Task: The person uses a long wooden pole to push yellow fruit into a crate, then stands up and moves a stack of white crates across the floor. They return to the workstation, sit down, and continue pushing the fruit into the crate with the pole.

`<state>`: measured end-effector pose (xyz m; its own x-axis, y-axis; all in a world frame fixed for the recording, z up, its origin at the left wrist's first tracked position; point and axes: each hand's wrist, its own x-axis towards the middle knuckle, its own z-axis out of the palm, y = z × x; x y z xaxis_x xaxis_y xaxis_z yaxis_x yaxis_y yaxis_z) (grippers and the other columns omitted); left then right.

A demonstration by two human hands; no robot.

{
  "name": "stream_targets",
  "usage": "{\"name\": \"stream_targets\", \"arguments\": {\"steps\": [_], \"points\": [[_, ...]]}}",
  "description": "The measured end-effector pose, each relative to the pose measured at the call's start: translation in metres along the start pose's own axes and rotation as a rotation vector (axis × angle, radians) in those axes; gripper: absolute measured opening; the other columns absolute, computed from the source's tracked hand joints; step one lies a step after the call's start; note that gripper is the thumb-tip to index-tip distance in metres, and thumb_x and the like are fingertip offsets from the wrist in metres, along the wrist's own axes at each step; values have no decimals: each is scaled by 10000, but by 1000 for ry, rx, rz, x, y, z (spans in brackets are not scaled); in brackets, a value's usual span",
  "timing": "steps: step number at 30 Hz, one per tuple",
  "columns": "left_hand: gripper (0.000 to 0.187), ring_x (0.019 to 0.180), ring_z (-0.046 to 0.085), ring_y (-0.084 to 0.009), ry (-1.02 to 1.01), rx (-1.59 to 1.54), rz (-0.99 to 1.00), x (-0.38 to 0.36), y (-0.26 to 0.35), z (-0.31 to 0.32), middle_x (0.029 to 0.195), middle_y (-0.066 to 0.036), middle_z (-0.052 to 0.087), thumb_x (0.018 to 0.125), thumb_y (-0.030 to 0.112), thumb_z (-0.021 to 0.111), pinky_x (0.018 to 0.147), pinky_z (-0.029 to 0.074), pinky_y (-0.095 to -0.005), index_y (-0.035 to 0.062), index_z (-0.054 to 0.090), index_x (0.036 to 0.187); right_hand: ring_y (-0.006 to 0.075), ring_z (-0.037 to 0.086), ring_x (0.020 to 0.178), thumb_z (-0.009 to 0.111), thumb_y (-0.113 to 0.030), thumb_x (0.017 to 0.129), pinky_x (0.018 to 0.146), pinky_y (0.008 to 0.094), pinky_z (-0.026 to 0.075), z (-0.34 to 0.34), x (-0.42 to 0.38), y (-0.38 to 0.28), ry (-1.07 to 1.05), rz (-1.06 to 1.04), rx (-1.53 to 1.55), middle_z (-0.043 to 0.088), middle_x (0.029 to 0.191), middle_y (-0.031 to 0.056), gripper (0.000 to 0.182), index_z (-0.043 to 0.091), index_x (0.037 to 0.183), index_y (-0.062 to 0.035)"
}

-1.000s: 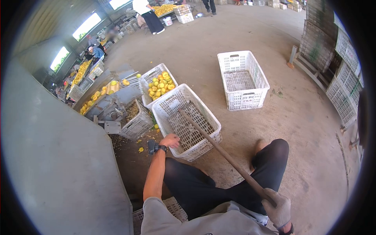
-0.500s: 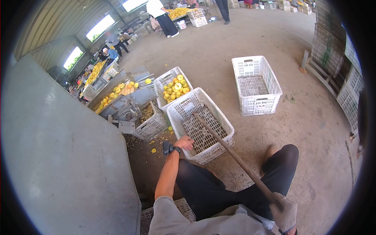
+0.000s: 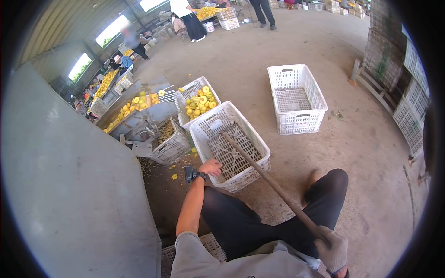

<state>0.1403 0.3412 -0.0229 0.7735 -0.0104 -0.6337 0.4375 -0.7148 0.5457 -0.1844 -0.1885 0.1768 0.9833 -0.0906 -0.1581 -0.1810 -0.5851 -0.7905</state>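
A wooden pole [image 3: 273,184] slants across the view, its far end inside the near white crate [image 3: 198,137]. My right hand [image 3: 333,250], in a light glove, is closed around the pole's near end. Bare and with a device strapped at the wrist, my left hand [image 3: 212,167] has its fingers curled over the near left rim of that crate. The crate's slotted floor shows beside the pole tip. Behind it, a second white crate [image 3: 184,121] holds several yellow-green fruits [image 3: 200,103].
Another white crate [image 3: 303,122] stands on the floor to the right. On the left are a large grey metal panel [image 3: 79,176] and a machine with fruit on its chute [image 3: 134,107]. Stacked crates [image 3: 384,58] line the right side. Several people are in the background.
The whole view has shifted, so the crates and legs appear slightly further left. A background person's legs near the top have changed stance. Both hands keep their places on the crate and the pole.
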Motion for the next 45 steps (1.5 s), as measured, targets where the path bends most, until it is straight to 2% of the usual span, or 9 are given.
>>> {"name": "stream_targets", "arguments": {"steps": [11,14,18,29,32,35,38,41,45], "points": [[473,940,780,-300,-4,-10,26,6,-8,-2,1097,-212,768,1075,315,532,784,641,-389,-75,607,1332,313,782,956,727,-19,767,860,366,592,4,0,3,16,24,-6,769,1027,247,402,748,1164,40],[474,929,782,-305,-6,-18,8,6,-8,-1,1085,-219,770,1074,311,533,782,645,-393,-92,612,1310,322,735,1126,698,-138,960,964,397,569,-11,1,3,-162,78,-104,745,1210,202,392,693,1349,-92],[471,928,784,-318,-10,-30,31,6,-10,-1,1071,-227,772,1077,309,529,777,647,-399,-105,625,1278,306,734,1138,687,-120,969,973,384,563,-12,0,-1,-155,63,-96,746,1209,212,381,695,1348,-82],[492,936,783,-309,-14,-5,8,7,-8,-2,1108,-223,770,1083,319,522,780,643,-388,-97,611,1330,301,731,1147,682,-121,973,980,379,557,-14,0,-6,-158,76,-73,751,1203,211,389,688,1356,-53],[488,931,783,-306,-20,-13,11,8,-8,-1,1114,-218,768,1080,325,530,780,640,-392,-92,620,1317,318,781,953,721,-20,762,863,368,591,3,0,1,37,-40,-57,768,1025,252,401,752,1158,35],[467,932,783,-308,-10,-32,1,7,-8,-1,1100,-212,770,1075,327,541,784,637,-400,-77,637,1290,318,781,955,716,-21,758,868,365,590,1,1,-3,13,26,-14,768,1023,252,404,753,1157,37],[443,958,773,-264,-5,16,-32,-4,4,-1,1125,-180,766,1070,320,527,802,616,-366,-39,642,1303,321,781,959,721,-22,757,872,365,590,2,1,-1,21,25,-13,768,1028,252,408,753,1160,37],[451,965,773,-271,-6,28,-33,-8,7,-1,1130,-187,765,1075,310,523,808,620,-366,-52,630,1322,321,781,965,727,-22,755,876,364,591,1,1,-4,14,41,-21,770,1031,250,418,751,1169,36],[439,905,787,-292,5,5,11,0,-1,-1,1036,-187,784,1074,306,512,760,637,-381,-76,646,1243,318,780,977,733,-20,757,881,364,591,1,1,-1,14,23,-21,770,1039,252,428,747,1181,38]]}}
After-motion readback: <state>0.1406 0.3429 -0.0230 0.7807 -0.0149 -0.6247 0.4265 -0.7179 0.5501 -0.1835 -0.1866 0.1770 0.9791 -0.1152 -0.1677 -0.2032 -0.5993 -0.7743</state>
